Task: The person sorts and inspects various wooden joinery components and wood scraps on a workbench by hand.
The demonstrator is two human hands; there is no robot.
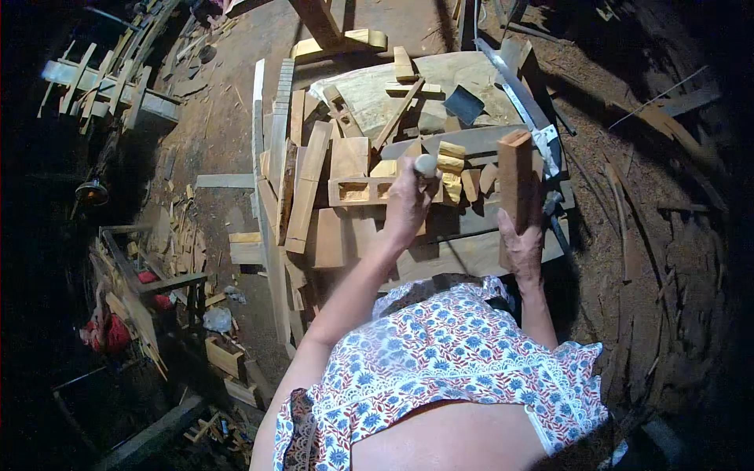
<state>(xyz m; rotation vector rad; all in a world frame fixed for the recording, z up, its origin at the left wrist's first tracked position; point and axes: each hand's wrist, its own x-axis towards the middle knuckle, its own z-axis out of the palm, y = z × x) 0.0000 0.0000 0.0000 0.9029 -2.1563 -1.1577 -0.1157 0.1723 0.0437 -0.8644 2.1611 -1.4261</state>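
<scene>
At the middle of the workbench, my left hand is closed in a fist around the handle of a chisel, whose rounded pale butt sticks up above my knuckles; the blade is hidden behind the hand, so I cannot tell where its edge sits. I would guess I grip it low and tight to keep it steady over the work. Just beyond that fist, touching or nearly so, lies a short slotted block, flat on the bench with its cut-out pockets facing up, which suits cutting into them from above. My right hand, near the bench's right edge, wraps its fingers about the lower end of a thick reddish mallet block, held upright with its top raised. Between the two hands sit a few small yellowish offcuts. Further out, planks lean and overlap along the left edge of the bench, and a large pale board covers the far end with a dark wedge-shaped piece on it. A saw blade runs along the far right corner. Past the left edge, the dirt floor is littered with scraps, and a wooden frame lies well apart at the far left.
</scene>
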